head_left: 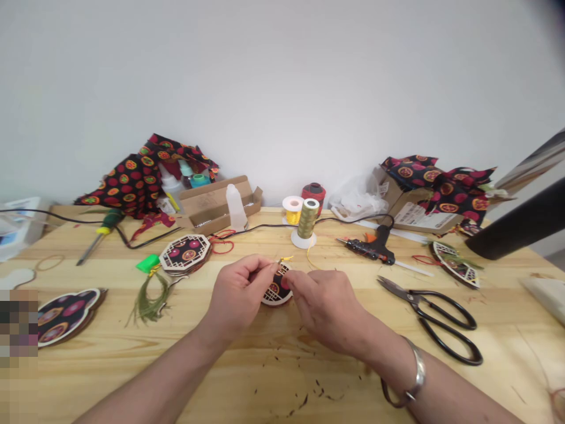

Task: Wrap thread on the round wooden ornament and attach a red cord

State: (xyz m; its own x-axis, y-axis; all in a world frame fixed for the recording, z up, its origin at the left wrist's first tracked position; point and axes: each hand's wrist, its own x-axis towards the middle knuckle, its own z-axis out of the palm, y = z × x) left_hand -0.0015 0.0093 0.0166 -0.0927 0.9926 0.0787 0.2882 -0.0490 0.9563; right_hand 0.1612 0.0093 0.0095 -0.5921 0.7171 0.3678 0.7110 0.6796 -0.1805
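Both hands meet at the middle of the wooden table (265, 377), a little nearer than the spools. My left hand (241, 294) has its fingertips pinched together on the upper left edge of the round ornament (274, 292). My right hand (324, 306) grips the ornament's right side between thumb and forefinger, so the piece is clamped from both sides and held tilted just above the tabletop. The ornament shows a white lattice rim over dark fabric with red dots. A short gold thread (286, 258) sticks out at its top; I cannot tell whether my left fingertips also grip that thread. A silver bracelet (417, 377) sits on my right wrist.

Just beyond the ornament stands a green-gold spool (308, 219), with a yellow spool (292, 210) and a red spool (313, 192) behind it. To the right lie a black glue gun (373, 246) and, nearer, black-handled scissors (435, 318), well apart from my hands. To the left sits a stack of octagonal ornaments (185, 253), with a green tassel (150, 294) near it. Further left, a screwdriver (99, 235) rests by the patterned fabric (136, 176) and an open cardboard box (212, 203).
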